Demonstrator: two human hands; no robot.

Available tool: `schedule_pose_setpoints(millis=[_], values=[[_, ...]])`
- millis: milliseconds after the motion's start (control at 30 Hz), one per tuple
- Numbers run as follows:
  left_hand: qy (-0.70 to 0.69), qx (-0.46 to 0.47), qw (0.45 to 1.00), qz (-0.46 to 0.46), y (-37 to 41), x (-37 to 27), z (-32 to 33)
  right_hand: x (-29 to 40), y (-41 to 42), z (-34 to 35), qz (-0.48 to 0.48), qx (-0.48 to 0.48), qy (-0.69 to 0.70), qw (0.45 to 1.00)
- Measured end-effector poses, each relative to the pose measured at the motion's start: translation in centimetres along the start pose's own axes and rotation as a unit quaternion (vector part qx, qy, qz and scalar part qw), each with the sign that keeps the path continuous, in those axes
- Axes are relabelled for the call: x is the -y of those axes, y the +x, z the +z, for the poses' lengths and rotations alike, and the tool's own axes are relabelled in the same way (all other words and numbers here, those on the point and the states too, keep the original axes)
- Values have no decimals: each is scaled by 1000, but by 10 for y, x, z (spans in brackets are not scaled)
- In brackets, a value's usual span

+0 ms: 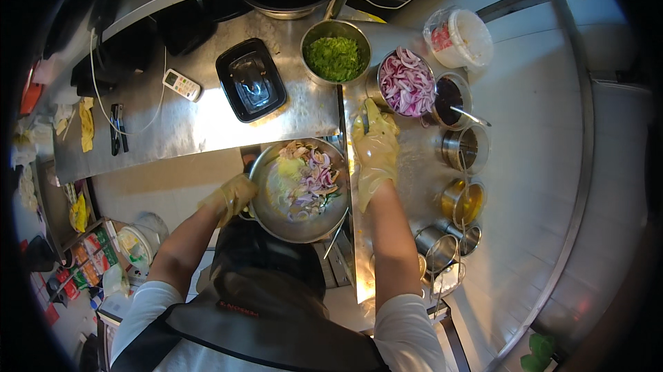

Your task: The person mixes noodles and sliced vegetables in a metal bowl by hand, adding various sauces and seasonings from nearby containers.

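Before my apron is a wide metal bowl [279, 224], with its left side in the grip of my gloved left hand [235, 196]. Inside lie sliced red onions [316, 180], pale brown shreds [294, 150] and a pale yellow-green heap [291, 170]. My right hand [377, 149], also gloved, is above the steel counter at the bowl's right. Its fingertips point towards a container of sliced red onions [406, 82]. A small dark green patch shows between thumb and forefinger; whether it is held is unclear. Chopped green herbs [336, 58] fill a metal pot beyond.
Along the right counter stand a dark sauce container [449, 95] with a spoon, a yellow oil container [462, 201], several metal cups [437, 247] and a white plastic tub [469, 40]. A black plastic tray [251, 80], remote control [181, 85] and black-handled utensils [118, 128] lie left.
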State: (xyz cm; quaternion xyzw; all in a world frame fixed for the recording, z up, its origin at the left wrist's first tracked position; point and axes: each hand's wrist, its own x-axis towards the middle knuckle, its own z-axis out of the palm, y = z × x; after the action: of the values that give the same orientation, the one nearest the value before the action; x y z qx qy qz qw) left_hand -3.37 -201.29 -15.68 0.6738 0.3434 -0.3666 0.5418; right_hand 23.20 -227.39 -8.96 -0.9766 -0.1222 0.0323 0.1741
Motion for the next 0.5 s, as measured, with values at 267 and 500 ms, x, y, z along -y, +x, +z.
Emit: schedule_pose_setpoints(millis=[267,500], values=[[220,60,964,139,32,-3,7,-13,-30,44,-104,103,-244,959],[143,52,988,28,6,-52,8,16,-122,16,-107,47,122,986]])
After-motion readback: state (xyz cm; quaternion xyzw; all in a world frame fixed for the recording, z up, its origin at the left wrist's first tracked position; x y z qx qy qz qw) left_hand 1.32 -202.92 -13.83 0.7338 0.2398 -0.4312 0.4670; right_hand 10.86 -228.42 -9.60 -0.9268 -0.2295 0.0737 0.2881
